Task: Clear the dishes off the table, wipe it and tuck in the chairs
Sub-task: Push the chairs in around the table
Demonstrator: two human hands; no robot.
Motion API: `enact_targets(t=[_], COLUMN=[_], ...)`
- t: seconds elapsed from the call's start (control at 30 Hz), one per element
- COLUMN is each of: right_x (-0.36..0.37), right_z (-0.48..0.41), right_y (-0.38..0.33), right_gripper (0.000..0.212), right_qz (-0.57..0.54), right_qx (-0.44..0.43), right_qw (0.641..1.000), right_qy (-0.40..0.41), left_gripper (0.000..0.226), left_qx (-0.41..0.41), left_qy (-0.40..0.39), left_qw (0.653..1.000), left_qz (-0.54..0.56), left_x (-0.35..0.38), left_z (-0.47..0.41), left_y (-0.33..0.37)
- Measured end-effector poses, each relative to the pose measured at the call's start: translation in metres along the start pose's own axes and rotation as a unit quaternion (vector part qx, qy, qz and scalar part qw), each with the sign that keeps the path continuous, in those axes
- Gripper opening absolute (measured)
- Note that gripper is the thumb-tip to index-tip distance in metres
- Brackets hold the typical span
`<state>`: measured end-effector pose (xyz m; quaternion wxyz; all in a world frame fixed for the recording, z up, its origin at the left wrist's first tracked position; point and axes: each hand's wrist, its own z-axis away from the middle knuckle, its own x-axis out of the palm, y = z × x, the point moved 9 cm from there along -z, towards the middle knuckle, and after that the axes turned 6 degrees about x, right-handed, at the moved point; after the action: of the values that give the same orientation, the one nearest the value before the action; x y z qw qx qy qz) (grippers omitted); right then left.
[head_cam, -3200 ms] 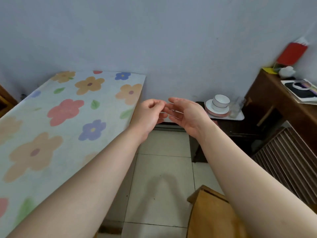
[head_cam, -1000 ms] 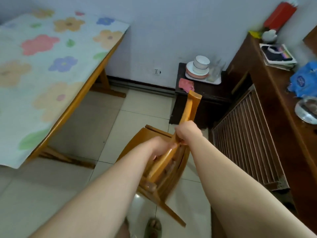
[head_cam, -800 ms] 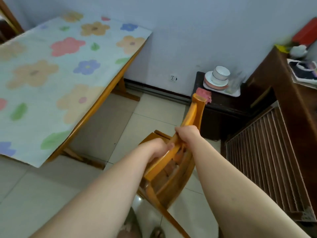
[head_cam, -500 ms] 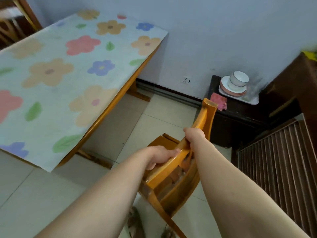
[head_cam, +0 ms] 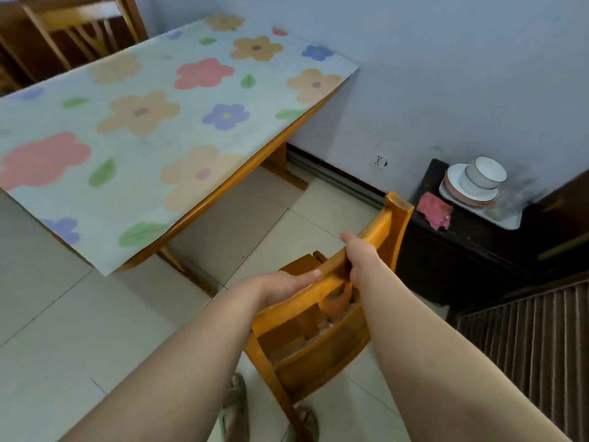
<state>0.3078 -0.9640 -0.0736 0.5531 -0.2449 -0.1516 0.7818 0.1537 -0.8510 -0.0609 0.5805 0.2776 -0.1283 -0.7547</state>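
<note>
Orange wood chair (head_cam: 322, 355), curved back, L hand (head_cam: 285, 287), R hand (head_cam: 360, 260) gripping top

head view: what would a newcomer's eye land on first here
The big flower-print tablecloth fills the upper left. In the centre foreground the left hand and right hand grip the top rail of an orange wooden chair standing off the table's near corner. At right, stacked bowls and plates sit on a dark side cabinet beside a pink cloth.
</note>
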Motion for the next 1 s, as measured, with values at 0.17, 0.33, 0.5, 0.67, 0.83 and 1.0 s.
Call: enact_targets(t=[0.17, 0.33, 0.5, 0.67, 0.83, 1.0], right_x=[-0.004, -0.004, 0.012, 0.040, 0.082, 0.120], right_z=[-0.005, -0.003, -0.002, -0.003, -0.003, -0.006], right_y=[0.003, -0.002, -0.019, -0.046, -0.091, -0.118], right_gripper=[0.038, 0.020, 0.018, 0.018, 0.021, 0.020], right_qz=[-0.017, 0.004, 0.016, 0.012, 0.009, -0.007], right_qx=[0.010, -0.009, -0.007, 0.000, -0.018, -0.006], right_qw=[1.000, 1.000, 1.000, 1.000, 1.000, 1.000], right_qy=[-0.013, 0.006, 0.006, 0.016, 0.012, -0.003], left_gripper=[0.117, 0.118, 0.100, 0.097, 0.106, 0.107], left_qx=[-0.011, -0.010, -0.011, 0.016, 0.006, 0.009], left_qy=[0.024, 0.048, 0.044, 0.028, 0.061, 0.084], left_qw=[1.000, 0.999, 0.999, 0.999, 0.998, 0.996], left_qz=[0.000, -0.007, 0.001, -0.011, -0.033, -0.034], left_x=[0.005, -0.001, -0.023, -0.060, -0.124, -0.169], left_z=[0.005, 0.006, -0.003, -0.018, -0.029, -0.044], left_y=[-0.005, -0.004, -0.005, 0.000, 0.005, -0.001])
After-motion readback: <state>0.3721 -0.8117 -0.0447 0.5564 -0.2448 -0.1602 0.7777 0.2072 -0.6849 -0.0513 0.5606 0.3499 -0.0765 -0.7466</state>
